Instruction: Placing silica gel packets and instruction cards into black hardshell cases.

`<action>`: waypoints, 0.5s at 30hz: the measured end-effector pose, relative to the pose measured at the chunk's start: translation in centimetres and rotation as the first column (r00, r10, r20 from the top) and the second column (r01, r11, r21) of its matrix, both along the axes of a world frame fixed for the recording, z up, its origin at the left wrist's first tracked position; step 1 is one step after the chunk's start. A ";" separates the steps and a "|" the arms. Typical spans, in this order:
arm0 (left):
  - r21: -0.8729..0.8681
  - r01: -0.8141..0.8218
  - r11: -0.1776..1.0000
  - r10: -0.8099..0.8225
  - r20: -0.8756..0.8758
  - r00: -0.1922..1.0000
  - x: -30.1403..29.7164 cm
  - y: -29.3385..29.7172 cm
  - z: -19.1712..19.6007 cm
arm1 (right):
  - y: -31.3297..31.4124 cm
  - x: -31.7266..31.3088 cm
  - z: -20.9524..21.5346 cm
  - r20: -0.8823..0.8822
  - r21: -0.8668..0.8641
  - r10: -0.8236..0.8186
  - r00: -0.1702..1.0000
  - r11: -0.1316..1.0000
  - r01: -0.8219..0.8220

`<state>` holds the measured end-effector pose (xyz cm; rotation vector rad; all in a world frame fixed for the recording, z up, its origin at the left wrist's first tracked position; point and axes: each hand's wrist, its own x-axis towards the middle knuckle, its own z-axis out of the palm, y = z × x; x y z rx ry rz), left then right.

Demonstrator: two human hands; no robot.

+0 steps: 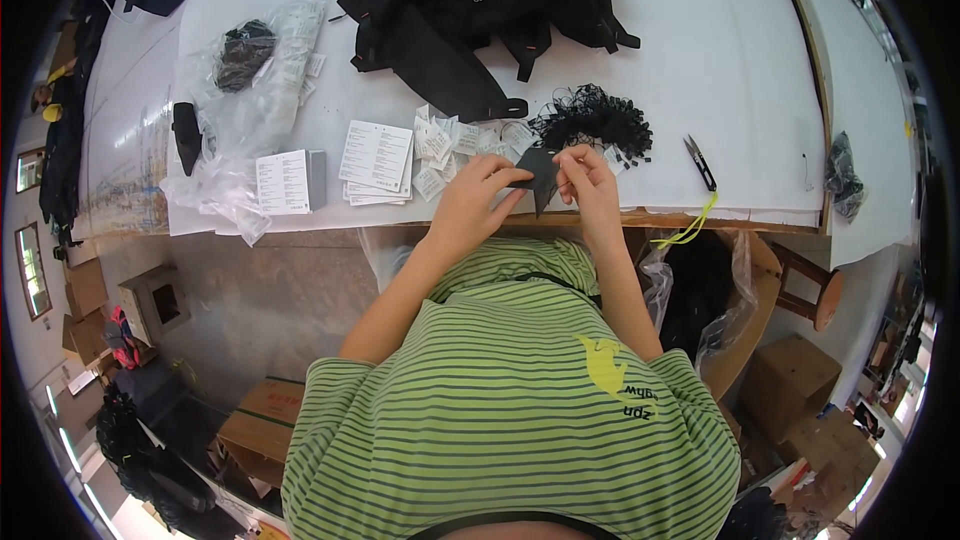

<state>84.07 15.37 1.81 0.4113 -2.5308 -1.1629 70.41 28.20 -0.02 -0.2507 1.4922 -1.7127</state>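
Near the table's front edge, my left hand (470, 202) pinches a dark grey hang tag (541, 183) between thumb and fingers. Closed at the tag's upper right edge is my right hand (590, 188); what its fingertips grip is too small to make out. Just beyond the right hand lies a tangled heap of black tag strings (592, 122). Several small white printed labels (435, 145) are scattered beyond the left hand. To their left sit stacked white printed cards (376, 157), with another stack of cards (284, 183) further left.
Black bags (480, 20) are piled at the back. Clear plastic bags (275, 70) lie on the left. Thread snips (700, 164) with a yellow cord (692, 227) rest on the right. A wooden stool (826, 298) and a cardboard box (790, 377) stand below, right.
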 end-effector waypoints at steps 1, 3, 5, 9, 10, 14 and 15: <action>0.012 -0.032 0.999 0.032 -0.058 0.998 -0.2 0.1 -0.1 | 0.1 0.1 0.3 0.000 -0.002 -0.003 1.000 1.000 0.003; 0.096 -0.068 0.993 0.072 -0.035 0.997 -0.6 0.5 0.2 | 0.6 0.5 1.3 -0.036 0.019 0.123 0.992 0.992 -0.122; 0.176 -0.102 0.979 0.106 -0.011 0.994 -0.9 0.9 0.2 | 1.0 1.1 1.1 -0.063 0.020 0.142 0.988 0.990 -0.141; 0.382 -0.145 0.913 0.164 -0.018 0.986 -1.1 1.7 0.1 | 0.8 2.0 0.4 -0.089 -0.005 0.114 0.990 0.993 -0.115; 0.434 -0.164 0.886 0.179 0.006 0.984 -1.1 1.8 0.3 | 0.7 2.0 0.3 -0.088 0.000 0.112 0.990 0.994 -0.112; 0.514 -0.163 0.842 0.175 0.026 0.984 -0.7 1.7 0.4 | 0.6 1.8 0.2 -0.073 0.008 0.143 0.987 0.990 -0.143; 0.575 -0.159 0.802 0.168 0.038 0.985 -0.5 1.6 0.3 | 0.5 1.7 0.0 -0.072 0.012 0.153 0.986 0.988 -0.152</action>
